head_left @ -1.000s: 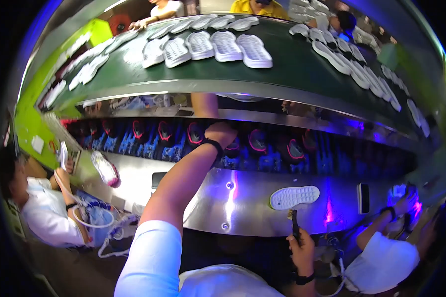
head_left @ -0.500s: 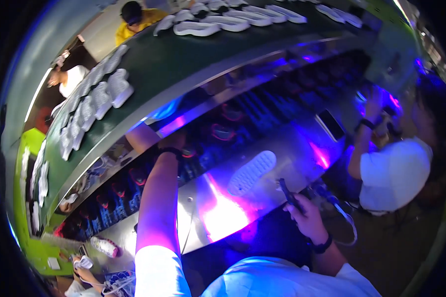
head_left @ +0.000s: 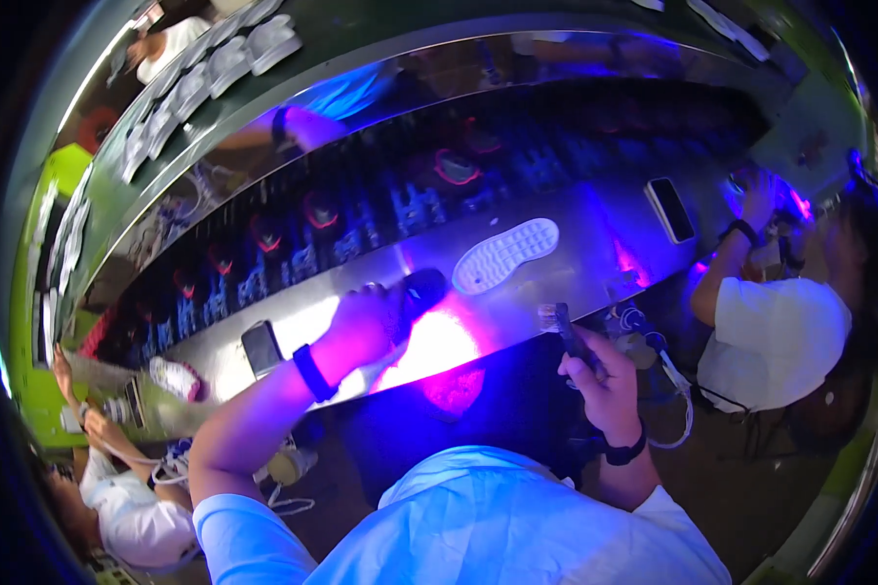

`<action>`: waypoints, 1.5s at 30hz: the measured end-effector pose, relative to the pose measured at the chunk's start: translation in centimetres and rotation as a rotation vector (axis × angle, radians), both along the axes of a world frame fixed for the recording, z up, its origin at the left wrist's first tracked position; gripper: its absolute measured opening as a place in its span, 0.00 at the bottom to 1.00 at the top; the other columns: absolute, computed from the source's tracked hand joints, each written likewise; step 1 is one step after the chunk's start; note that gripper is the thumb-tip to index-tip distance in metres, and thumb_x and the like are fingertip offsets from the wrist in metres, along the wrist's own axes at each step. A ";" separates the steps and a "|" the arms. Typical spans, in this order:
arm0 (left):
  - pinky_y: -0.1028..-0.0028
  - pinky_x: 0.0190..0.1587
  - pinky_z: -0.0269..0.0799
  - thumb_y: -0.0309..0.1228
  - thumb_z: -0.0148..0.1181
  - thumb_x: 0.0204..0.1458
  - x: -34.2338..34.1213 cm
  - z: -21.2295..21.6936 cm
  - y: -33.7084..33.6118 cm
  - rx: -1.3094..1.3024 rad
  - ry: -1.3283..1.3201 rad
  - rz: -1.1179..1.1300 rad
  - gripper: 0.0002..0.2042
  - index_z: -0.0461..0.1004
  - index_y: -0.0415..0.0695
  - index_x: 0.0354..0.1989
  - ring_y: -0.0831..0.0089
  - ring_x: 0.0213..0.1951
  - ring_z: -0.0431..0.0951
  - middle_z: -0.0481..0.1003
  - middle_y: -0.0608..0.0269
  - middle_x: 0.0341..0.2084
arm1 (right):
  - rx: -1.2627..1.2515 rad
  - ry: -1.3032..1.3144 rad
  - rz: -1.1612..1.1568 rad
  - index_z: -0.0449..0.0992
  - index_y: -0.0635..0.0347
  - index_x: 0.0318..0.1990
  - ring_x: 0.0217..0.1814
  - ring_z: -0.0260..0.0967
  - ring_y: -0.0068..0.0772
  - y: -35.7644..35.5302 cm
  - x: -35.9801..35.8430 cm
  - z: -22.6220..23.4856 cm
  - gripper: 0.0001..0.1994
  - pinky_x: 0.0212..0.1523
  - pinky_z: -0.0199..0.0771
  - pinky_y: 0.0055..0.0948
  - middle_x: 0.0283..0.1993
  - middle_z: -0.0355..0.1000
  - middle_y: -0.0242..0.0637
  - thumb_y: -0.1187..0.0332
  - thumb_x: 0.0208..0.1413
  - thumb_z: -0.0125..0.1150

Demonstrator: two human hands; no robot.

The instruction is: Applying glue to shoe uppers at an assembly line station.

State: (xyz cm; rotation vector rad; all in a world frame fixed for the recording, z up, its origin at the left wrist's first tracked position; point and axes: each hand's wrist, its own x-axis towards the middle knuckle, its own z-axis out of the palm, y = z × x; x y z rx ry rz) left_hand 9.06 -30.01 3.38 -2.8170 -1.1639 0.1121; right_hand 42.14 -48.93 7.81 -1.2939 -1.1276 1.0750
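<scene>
Over the brightly lit part of the metal bench (head_left: 415, 226), my left hand (head_left: 361, 327) is closed around a dark shoe upper (head_left: 424, 289). Its rounded end points toward a white shoe sole (head_left: 507, 255), which lies on the bench with its ridged face up. The hand covers the rest of the upper. At the bench's front edge my right hand (head_left: 600, 380) grips the dark handle of a brush (head_left: 560, 320), bristles toward the bench. A gap separates the brush from the sole.
Behind the bench runs a row of dark shoe uppers (head_left: 322, 210) with red openings. Phones lie at the right (head_left: 669, 210) and left (head_left: 260, 349), beside a white-and-pink shoe (head_left: 174, 378). A co-worker (head_left: 780, 331) sits at right, another (head_left: 137, 507) at lower left.
My left hand has come back from the row of shoes to the bench, now with a dark shoe upper in it. My right hand still holds the brush. The view has shifted.
</scene>
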 end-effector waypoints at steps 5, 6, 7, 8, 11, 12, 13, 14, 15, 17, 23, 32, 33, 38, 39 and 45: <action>0.61 0.50 0.73 0.36 0.61 0.49 -1.0 -0.6 -11.1 0.252 0.114 -0.273 0.24 0.75 0.35 0.54 0.58 0.43 0.80 0.77 0.54 0.37 | 0.054 -0.171 0.040 0.76 0.67 0.61 0.52 0.76 0.30 -1.1 -3.8 -0.2 0.20 0.56 0.73 0.29 0.52 0.80 0.41 0.72 0.62 0.65; 0.61 0.50 0.73 0.36 0.61 0.49 -2.0 -1.0 -11.5 0.254 0.107 -0.241 0.24 0.75 0.35 0.54 0.58 0.43 0.80 0.77 0.54 0.37 | 0.064 -0.199 0.034 0.77 0.67 0.61 0.52 0.76 0.30 -1.3 -4.8 -0.2 0.20 0.56 0.73 0.29 0.52 0.80 0.42 0.72 0.61 0.66; 0.58 0.51 0.73 0.34 0.61 0.49 -3.0 -1.3 -11.3 0.196 0.013 -0.365 0.24 0.74 0.36 0.55 0.58 0.43 0.80 0.77 0.54 0.38 | 0.077 -0.226 0.028 0.77 0.67 0.60 0.52 0.77 0.30 -1.3 -5.7 -0.2 0.20 0.57 0.73 0.29 0.52 0.81 0.42 0.73 0.60 0.66; 0.56 0.53 0.73 0.33 0.62 0.48 -4.0 -1.3 -11.0 0.142 -0.086 -0.490 0.25 0.74 0.37 0.56 0.58 0.44 0.80 0.77 0.55 0.39 | 0.080 -0.268 0.035 0.77 0.67 0.59 0.52 0.77 0.29 -1.2 -6.5 -0.1 0.20 0.57 0.73 0.29 0.51 0.81 0.43 0.74 0.59 0.67; 0.54 0.57 0.73 0.35 0.66 0.44 -6.8 0.4 -10.7 0.160 -0.444 -0.272 0.30 0.73 0.38 0.59 0.58 0.46 0.80 0.78 0.55 0.42 | 0.073 -0.332 0.070 0.78 0.65 0.60 0.52 0.78 0.31 -0.8 -8.5 -0.4 0.20 0.56 0.73 0.29 0.51 0.81 0.44 0.75 0.58 0.66; 0.54 0.58 0.72 0.38 0.72 0.41 -7.3 1.3 -11.0 0.102 -0.540 -0.149 0.35 0.72 0.38 0.59 0.55 0.48 0.79 0.77 0.52 0.46 | 0.070 -0.337 0.085 0.78 0.65 0.60 0.52 0.78 0.31 -0.3 -8.6 -0.7 0.20 0.56 0.73 0.29 0.51 0.81 0.44 0.75 0.58 0.66; 0.54 0.58 0.72 0.38 0.72 0.41 -7.9 1.1 -11.6 0.097 -0.537 -0.142 0.35 0.72 0.38 0.59 0.55 0.48 0.79 0.77 0.52 0.46 | 0.094 -0.396 0.139 0.77 0.66 0.61 0.46 0.76 0.26 0.0 -8.9 -1.3 0.20 0.51 0.74 0.27 0.46 0.80 0.40 0.74 0.60 0.66; 0.53 0.59 0.71 0.40 0.74 0.40 -8.2 0.7 -12.5 0.075 -0.718 0.040 0.37 0.71 0.38 0.60 0.53 0.49 0.79 0.77 0.51 0.48 | 0.116 -0.453 0.195 0.76 0.67 0.62 0.40 0.74 0.22 0.6 -9.3 -1.8 0.20 0.45 0.75 0.25 0.42 0.78 0.36 0.73 0.62 0.65; 0.52 0.61 0.70 0.42 0.77 0.39 -8.5 0.3 -13.6 0.051 -0.894 0.224 0.39 0.70 0.38 0.62 0.52 0.51 0.79 0.77 0.50 0.50 | 0.108 -0.450 0.201 0.76 0.67 0.62 0.40 0.74 0.22 1.1 -10.0 -2.3 0.20 0.45 0.75 0.25 0.42 0.78 0.36 0.73 0.62 0.65; 0.49 0.64 0.68 0.44 0.77 0.42 -9.0 -0.8 -16.0 0.051 -0.903 0.234 0.40 0.69 0.38 0.63 0.49 0.55 0.77 0.75 0.46 0.53 | 0.023 -0.499 0.292 0.78 0.64 0.60 0.54 0.80 0.39 2.4 -11.5 -3.1 0.20 0.57 0.74 0.33 0.52 0.81 0.47 0.74 0.60 0.66; 0.43 0.71 0.58 0.42 0.75 0.46 -9.3 -4.4 -20.9 0.062 -0.766 0.245 0.39 0.67 0.33 0.63 0.43 0.65 0.70 0.70 0.41 0.62 | 0.006 -0.506 0.514 0.77 0.63 0.60 0.56 0.79 0.43 5.6 -15.8 -7.5 0.19 0.58 0.75 0.37 0.54 0.80 0.49 0.69 0.63 0.66; 0.42 0.73 0.51 0.31 0.61 0.55 -10.0 -5.5 -22.3 -0.018 -0.824 0.235 0.28 0.67 0.32 0.64 0.47 0.72 0.64 0.67 0.43 0.67 | -0.132 -0.390 0.542 0.76 0.64 0.62 0.57 0.77 0.33 5.1 -17.1 -10.7 0.20 0.58 0.74 0.35 0.56 0.80 0.45 0.66 0.66 0.64; 0.42 0.73 0.51 0.30 0.61 0.56 -10.0 -5.4 -22.2 -0.022 -0.823 0.219 0.28 0.67 0.32 0.65 0.47 0.72 0.63 0.67 0.43 0.67 | -0.156 -0.366 0.534 0.76 0.64 0.62 0.56 0.77 0.31 4.7 -17.2 -10.3 0.20 0.57 0.74 0.34 0.56 0.80 0.44 0.67 0.66 0.64; 0.42 0.73 0.52 0.29 0.61 0.56 -10.3 -5.5 -21.9 -0.019 -0.822 0.180 0.26 0.69 0.32 0.63 0.48 0.73 0.63 0.67 0.43 0.67 | -0.208 -0.267 0.564 0.75 0.65 0.63 0.49 0.75 0.24 1.5 -16.8 -9.2 0.20 0.53 0.75 0.29 0.51 0.81 0.39 0.71 0.65 0.64; 0.42 0.73 0.52 0.29 0.61 0.56 -10.4 -5.4 -21.9 -0.020 -0.824 0.173 0.25 0.70 0.33 0.62 0.48 0.73 0.63 0.67 0.43 0.67 | -0.210 -0.268 0.565 0.75 0.65 0.63 0.49 0.75 0.24 1.1 -16.6 -9.2 0.20 0.53 0.75 0.29 0.51 0.81 0.39 0.71 0.65 0.64; 0.43 0.73 0.54 0.28 0.60 0.56 -10.9 -5.3 -21.5 -0.020 -0.790 0.143 0.24 0.71 0.32 0.61 0.49 0.72 0.63 0.69 0.44 0.66 | -0.165 -0.362 0.589 0.75 0.60 0.65 0.38 0.68 0.17 2.9 -16.8 -7.9 0.22 0.42 0.72 0.24 0.43 0.77 0.27 0.65 0.66 0.64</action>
